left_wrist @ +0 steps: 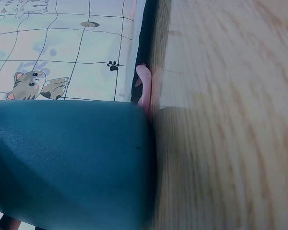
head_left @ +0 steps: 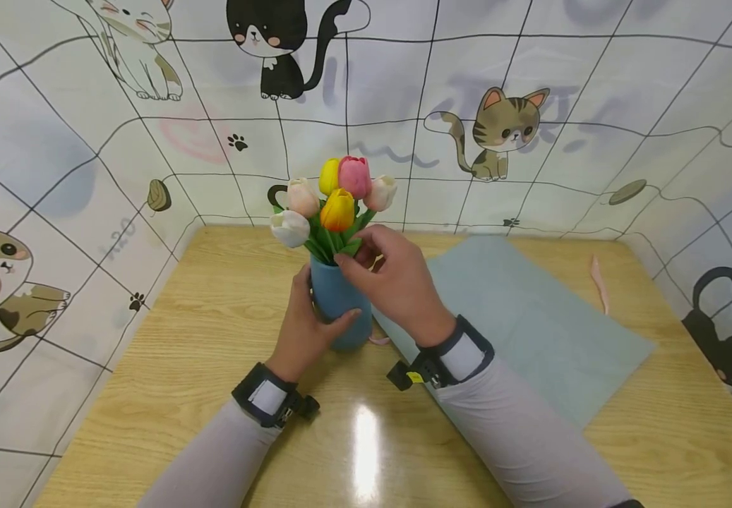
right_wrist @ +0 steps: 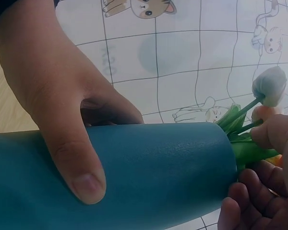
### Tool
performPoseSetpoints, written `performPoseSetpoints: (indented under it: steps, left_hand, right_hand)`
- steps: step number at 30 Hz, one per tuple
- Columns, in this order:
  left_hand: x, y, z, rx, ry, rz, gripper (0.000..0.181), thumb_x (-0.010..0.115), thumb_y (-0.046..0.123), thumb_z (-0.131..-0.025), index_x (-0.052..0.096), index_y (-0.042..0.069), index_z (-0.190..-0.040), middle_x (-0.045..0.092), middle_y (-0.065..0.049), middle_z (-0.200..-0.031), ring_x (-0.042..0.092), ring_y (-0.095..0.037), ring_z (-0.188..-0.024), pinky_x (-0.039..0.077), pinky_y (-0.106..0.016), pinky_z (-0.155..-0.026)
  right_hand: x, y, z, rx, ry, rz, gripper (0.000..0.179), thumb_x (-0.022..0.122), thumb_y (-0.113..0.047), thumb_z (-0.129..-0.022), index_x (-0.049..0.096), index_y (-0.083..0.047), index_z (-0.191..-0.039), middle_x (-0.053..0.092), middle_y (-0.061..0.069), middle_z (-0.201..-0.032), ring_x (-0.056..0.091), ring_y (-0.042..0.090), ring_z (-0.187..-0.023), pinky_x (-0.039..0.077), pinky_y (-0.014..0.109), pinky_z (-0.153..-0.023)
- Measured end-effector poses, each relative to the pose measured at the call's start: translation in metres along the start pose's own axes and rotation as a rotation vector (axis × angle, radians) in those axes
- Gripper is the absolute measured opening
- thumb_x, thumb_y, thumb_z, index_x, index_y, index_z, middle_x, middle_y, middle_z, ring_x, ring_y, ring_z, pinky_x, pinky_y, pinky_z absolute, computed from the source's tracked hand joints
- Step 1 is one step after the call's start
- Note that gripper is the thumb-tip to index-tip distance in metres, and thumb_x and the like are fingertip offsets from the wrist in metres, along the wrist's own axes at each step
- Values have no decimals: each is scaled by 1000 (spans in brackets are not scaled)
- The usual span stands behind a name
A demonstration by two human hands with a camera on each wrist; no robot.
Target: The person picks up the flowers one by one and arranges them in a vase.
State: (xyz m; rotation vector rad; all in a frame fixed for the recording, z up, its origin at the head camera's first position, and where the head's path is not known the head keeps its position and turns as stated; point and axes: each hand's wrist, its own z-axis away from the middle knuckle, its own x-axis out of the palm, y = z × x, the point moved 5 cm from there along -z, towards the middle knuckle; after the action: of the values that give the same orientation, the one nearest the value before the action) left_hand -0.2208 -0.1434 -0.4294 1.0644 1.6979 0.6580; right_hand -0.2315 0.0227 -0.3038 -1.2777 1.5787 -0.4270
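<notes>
A blue vase (head_left: 335, 291) stands upright on the table, and my left hand (head_left: 307, 326) grips its side, thumb across the front. Out of its mouth rise several tulips: a pink tulip (head_left: 354, 176), a yellow-orange tulip (head_left: 337, 210), a white tulip (head_left: 290, 228) and others in yellow and pale pink. My right hand (head_left: 397, 279) is at the rim, its thumb and fingers pinching a green leaf (right_wrist: 252, 146) among the stems. In the left wrist view the vase (left_wrist: 72, 158) fills the lower left; most of the left hand is out of that view.
Right of the vase lies a pale blue-green sheet (head_left: 531, 310), partly under my right forearm. A pink ribbon (head_left: 599, 283) shows at the sheet's far right, with a pink strip (head_left: 380, 341) by the vase base. Cat-printed cloth (head_left: 391, 85) encloses the wooden table (head_left: 226, 296).
</notes>
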Motion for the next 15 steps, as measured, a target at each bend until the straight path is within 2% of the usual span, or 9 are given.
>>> performPoseSetpoints:
  steps: [11,15]
  left_hand:
    - [1,1,-1,10,6,3,106,88,30,-84,17,19,-162,39,-13,-154,49,-35,-139,43,-62,-115]
    - [-1,1,1,-14,-6,18,105,87,32,-85,18,21,-162,38,-12,-156,47,-34,-140,42,-64,-115]
  right_hand:
    - [-3,9,7,-13,22,15,16,75,-19,-95,68,-10,-105,64,2,-92,60,15,-86,55,33,-72]
    - [-4,16,11,-10,19,25,18,76,-19,-96,67,-9,-108,64,3,-94,61,16,-89,55,34,-74]
